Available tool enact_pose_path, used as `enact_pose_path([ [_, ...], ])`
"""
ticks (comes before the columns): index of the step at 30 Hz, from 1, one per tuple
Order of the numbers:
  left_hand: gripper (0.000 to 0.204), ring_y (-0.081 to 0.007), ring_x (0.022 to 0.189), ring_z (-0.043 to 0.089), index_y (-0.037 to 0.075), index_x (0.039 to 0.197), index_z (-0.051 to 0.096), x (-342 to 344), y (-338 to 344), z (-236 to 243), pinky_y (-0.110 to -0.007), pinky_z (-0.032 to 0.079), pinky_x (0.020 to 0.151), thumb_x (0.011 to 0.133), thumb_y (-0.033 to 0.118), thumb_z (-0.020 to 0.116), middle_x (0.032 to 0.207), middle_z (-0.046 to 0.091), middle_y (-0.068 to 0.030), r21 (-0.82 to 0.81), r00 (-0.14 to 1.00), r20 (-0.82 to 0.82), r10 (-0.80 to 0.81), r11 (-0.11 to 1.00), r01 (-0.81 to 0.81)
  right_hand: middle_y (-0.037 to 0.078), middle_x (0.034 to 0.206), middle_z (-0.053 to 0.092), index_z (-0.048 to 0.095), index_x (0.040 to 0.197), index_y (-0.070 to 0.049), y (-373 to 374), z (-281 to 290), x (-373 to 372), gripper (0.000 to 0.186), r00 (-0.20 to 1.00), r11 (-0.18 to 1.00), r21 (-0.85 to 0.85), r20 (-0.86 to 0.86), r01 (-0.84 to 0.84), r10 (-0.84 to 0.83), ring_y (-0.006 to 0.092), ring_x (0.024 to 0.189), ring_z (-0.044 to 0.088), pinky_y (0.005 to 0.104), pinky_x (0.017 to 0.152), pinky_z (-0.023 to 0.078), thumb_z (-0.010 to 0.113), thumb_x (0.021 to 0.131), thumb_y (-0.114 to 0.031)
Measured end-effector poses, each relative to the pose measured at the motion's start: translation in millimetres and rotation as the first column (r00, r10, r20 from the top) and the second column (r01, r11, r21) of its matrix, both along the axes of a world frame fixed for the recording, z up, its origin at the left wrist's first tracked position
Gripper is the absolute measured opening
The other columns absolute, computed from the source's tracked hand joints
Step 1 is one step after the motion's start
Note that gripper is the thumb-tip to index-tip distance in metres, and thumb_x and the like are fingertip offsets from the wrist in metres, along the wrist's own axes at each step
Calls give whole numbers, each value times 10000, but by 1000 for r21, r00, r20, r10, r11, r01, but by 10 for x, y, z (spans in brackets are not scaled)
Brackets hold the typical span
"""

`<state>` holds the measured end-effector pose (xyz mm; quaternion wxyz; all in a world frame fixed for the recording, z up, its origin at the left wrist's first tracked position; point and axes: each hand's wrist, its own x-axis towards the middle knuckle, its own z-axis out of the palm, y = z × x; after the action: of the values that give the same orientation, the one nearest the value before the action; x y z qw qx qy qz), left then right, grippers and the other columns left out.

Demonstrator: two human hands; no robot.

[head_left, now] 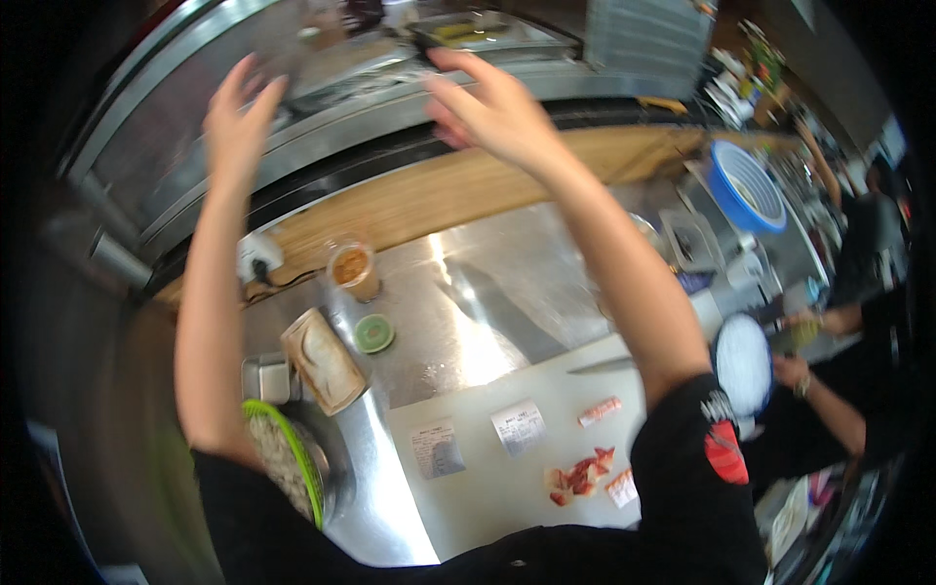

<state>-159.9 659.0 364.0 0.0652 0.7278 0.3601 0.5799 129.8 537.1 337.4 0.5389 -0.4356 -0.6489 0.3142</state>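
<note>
Our steel counter point(517, 268) bears seafood slices point(580, 477) on a white cutting board point(487, 502); beyond, our left hand point(239, 122) holds its fingers apart; we cannot tell whether our right hand point(492, 107) grips the black object point(422, 42) at the display case point(341, 117).

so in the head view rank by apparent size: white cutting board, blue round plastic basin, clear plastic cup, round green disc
1. White cutting board
2. Blue round plastic basin
3. Clear plastic cup
4. Round green disc
</note>
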Motion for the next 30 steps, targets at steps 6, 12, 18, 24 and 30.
enact_pose_path([
  [6, 384, -221, 920, 724, 151, 1109, 798, 891, 583, 119, -367, 550, 880, 777, 333, 730, 1002, 775, -87, 15, 918, 172, 357, 931, -365, 128, 1062, 707, 598, 1324, 44, -2983, -463, 1296, 362, 922, 913, -137, 5, 385, -388, 123, 833, 646, 253, 724, 528, 612, 967, -15],
  [12, 504, -186, 1083, 697, 185, 1231, 761, 1772, 819, 115, -331, 501, 975, 809, 461, 757, 1165, 758, -57, -98, 989, 115, 97, 991, -86, 63, 813, 618, 628, 1205, -4, -5257, -1890, 2207, 230, 272, 349, -127, -407, 929, -872, 114, 656, 552, 257, 593, 457, 551, 1044, -148],
  [18, 778, -235, 1246, 625, 74, 1468, 515, 3404, 653, 139, -347, 407, 1095, 832, 475, 714, 1273, 716, -68, -53, 1000, 0, -19, 998, 19, 16, 771, 601, 657, 1180, -65, -6638, -3765, 2298, 264, -363, -209, -535, -199, 819, -910, 89, 630, 533, 232, 589, 433, 547, 1026, -248],
  [24, 839, -308, 1429, 452, 53, 1523, 396, 4148, 554, 113, -383, 363, 1146, 872, 467, 724, 1561, 433, -226, -113, 948, -23, -318, 943, 314, 117, 1132, 708, 593, 1302, -59, -6703, -5276, 1950, 441, -318, 160, -926, -274, 342, -908, 240, 954, 696, 424, 855, 567, 544, 1018, -391],
  [30, 623, -269, 1446, 428, 31, 1494, 449, 3697, -1329, -91, -373, 337, 1167, 984, 311, 671, 1552, 446, -214, -187, 801, -291, -523, 852, 488, 129, 1124, 714, 541, 1359, -54, -6545, -5889, 1913, 571, -114, 417, -909, -417, 23, -902, 243, 926, 708, 437, 860, 588, 512, 1022, -514],
])
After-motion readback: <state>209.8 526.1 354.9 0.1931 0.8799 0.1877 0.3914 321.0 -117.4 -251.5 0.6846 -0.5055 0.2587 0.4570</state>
